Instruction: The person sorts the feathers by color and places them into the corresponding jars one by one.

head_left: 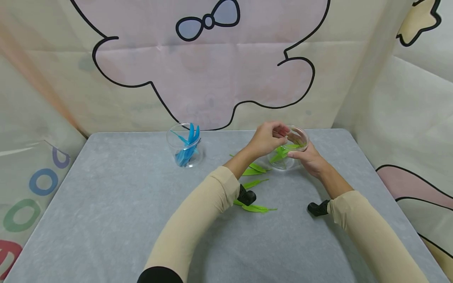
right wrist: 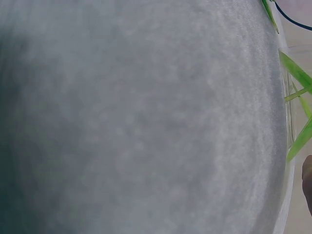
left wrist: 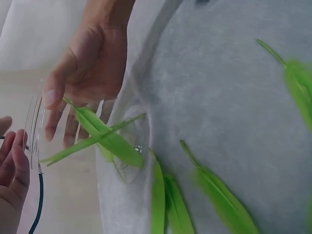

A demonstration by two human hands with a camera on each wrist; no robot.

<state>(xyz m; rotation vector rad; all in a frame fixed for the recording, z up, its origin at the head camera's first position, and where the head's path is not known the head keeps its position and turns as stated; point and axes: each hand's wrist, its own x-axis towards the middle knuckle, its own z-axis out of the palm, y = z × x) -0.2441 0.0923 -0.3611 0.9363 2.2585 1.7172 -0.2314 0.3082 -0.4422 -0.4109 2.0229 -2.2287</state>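
Observation:
My right hand [head_left: 309, 159] holds a clear plastic cup [head_left: 281, 165] from its right side, thumb in front and fingers behind. Inside the cup, green feathers [left wrist: 109, 139] lie crossed over each other. At the cup's rim is my left hand [head_left: 266, 138], its fingers [left wrist: 19, 163] loosely bent with nothing visible between them. More green feathers [head_left: 255, 209] lie on the table below and left of the cup, partly hidden by my left forearm. Only a fingertip of the right hand [right wrist: 307, 180] shows in the right wrist view.
A second clear cup [head_left: 170, 147] stands at the back left with blue feathers [head_left: 189, 151] in it. The grey cloth-covered table [head_left: 116, 204] ends at a printed curtain [head_left: 198, 78] behind, with more curtain along both sides.

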